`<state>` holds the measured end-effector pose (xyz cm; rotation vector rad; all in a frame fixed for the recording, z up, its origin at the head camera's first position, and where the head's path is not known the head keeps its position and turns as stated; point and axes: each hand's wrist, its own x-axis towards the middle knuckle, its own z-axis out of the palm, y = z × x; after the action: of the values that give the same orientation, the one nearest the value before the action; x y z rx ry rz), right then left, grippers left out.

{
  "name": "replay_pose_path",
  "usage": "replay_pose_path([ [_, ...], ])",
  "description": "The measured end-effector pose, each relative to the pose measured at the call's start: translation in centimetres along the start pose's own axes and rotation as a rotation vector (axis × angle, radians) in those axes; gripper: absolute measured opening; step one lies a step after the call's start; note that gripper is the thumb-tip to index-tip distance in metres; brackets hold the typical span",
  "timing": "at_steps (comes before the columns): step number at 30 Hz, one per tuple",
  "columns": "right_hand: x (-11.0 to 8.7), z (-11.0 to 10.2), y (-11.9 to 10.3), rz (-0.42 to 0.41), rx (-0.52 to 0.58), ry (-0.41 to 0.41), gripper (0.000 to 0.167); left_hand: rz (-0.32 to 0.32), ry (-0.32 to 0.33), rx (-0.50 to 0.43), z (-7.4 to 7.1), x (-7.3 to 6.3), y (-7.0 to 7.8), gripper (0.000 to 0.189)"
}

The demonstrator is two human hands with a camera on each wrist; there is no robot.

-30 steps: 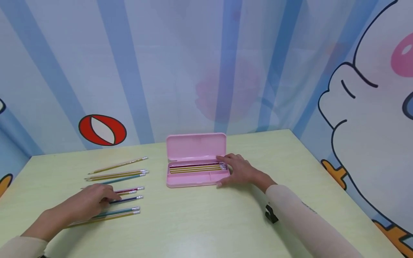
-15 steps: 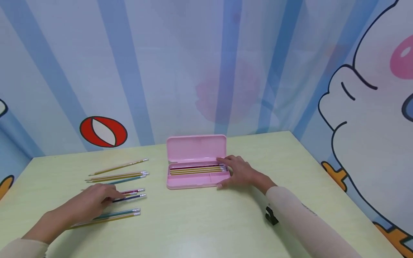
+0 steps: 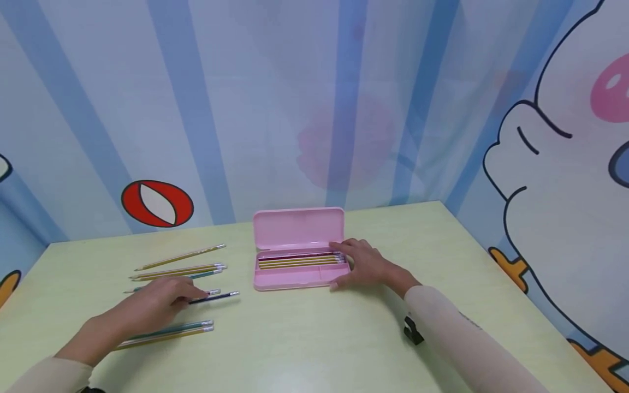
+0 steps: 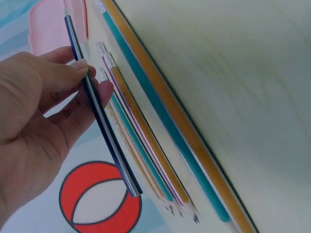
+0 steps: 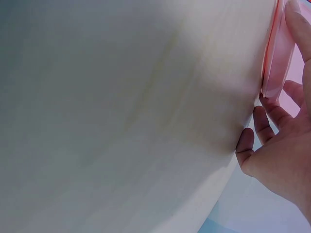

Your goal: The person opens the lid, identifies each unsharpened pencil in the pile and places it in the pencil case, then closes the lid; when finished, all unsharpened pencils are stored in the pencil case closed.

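Between thumb and fingertips my left hand (image 3: 152, 305) pinches a dark blue striped pencil (image 4: 104, 124), raised off the table in the left wrist view. Its eraser end points right, towards the pink pencil case (image 3: 290, 281). The case lies with its lid (image 3: 298, 229) up, and a row of yellow and dark red pencils (image 3: 295, 262) fills its back compartment. At the case's right end, my right hand (image 3: 366, 263) holds it, thumb at the front and a finger at the back. In the right wrist view the thumb (image 5: 299, 29) lies along the case's edge.
Left of the case, several loose pencils (image 3: 179, 256) lie on the table (image 3: 314, 338), erasers to the right. A teal pencil (image 4: 146, 107) and a yellow pencil (image 4: 180, 121) lie together nearer me. A patterned curtain (image 3: 275, 109) rises behind the table.
My left hand has moved right with the dark blue pencil, lifting it away from the other pencils. The right hand stays on the case.
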<state>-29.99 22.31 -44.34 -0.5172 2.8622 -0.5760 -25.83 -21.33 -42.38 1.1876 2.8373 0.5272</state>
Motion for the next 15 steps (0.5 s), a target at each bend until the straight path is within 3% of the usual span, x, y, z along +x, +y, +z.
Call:
replay_pose_path([
  [8, -0.1, -0.1, 0.0, -0.002, -0.001, -0.001, 0.1, -0.02, -0.044, 0.011, 0.1, 2.3, 1.6, 0.032],
  [15, -0.1, -0.1, -0.2, 0.0, 0.004, -0.002, 0.101, 0.015, -0.048, -0.001, 0.4, 4.2, 2.5, 0.03],
])
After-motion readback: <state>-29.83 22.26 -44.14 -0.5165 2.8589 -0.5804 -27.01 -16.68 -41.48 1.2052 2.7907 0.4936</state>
